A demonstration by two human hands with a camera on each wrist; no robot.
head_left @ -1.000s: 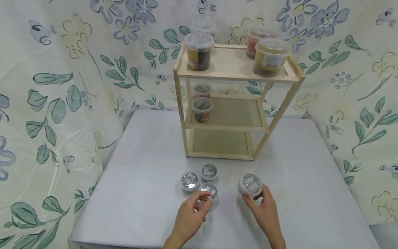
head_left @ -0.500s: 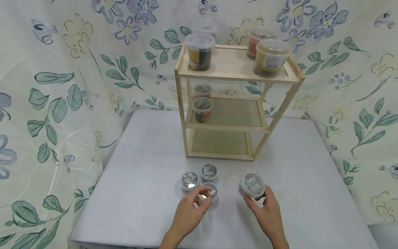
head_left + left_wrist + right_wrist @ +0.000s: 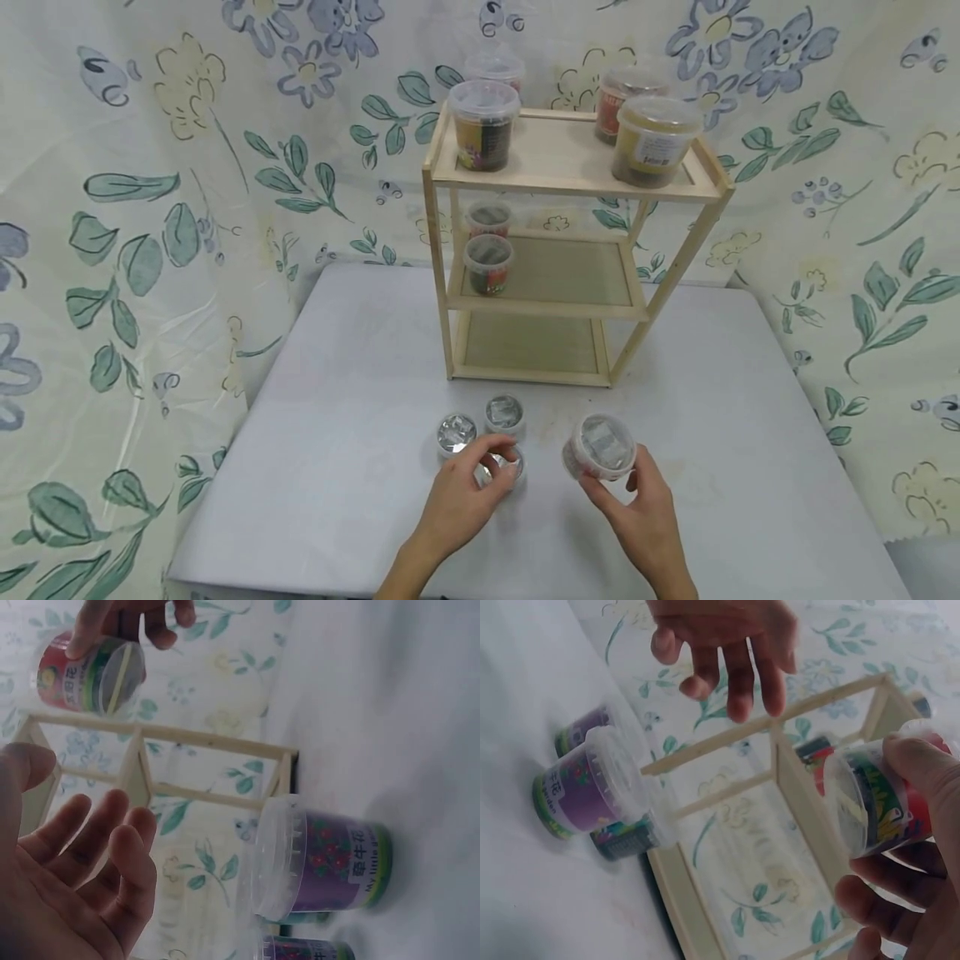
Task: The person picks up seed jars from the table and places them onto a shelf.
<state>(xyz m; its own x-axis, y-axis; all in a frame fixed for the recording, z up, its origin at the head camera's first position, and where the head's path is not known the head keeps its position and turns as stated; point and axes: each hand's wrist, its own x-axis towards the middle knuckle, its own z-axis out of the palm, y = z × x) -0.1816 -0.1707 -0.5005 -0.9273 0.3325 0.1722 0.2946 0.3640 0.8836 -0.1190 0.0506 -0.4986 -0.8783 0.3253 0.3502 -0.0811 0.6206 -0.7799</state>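
Note:
My right hand (image 3: 637, 517) grips a small clear-lidded plastic cup (image 3: 606, 446) by its side, raised off the table and tilted. The right wrist view shows a red and green label on this cup (image 3: 889, 795), the thumb on one side and fingers below. My left hand (image 3: 461, 500) hovers with loosely bent fingers and nothing in them, as the left wrist view (image 3: 82, 870) shows. In the head view it partly covers the nearest of three small table cups. A purple-labelled cup (image 3: 337, 859) stands close to it. The other two are the left cup (image 3: 457, 432) and the back cup (image 3: 504, 412).
Behind the cups stands a wooden three-tier shelf (image 3: 540, 310). Several larger tubs, including a yellow-labelled tub (image 3: 654, 142) and a dark-labelled tub (image 3: 483, 137), sit on its top. Two small cups, one in front (image 3: 488, 265), occupy the middle tier's left side. White cloth covers the table (image 3: 337, 467).
The cup in my right hand has tipped so that more of its side shows, after a slight shift right and back. My left hand has moved slightly forward over the nearest cup.

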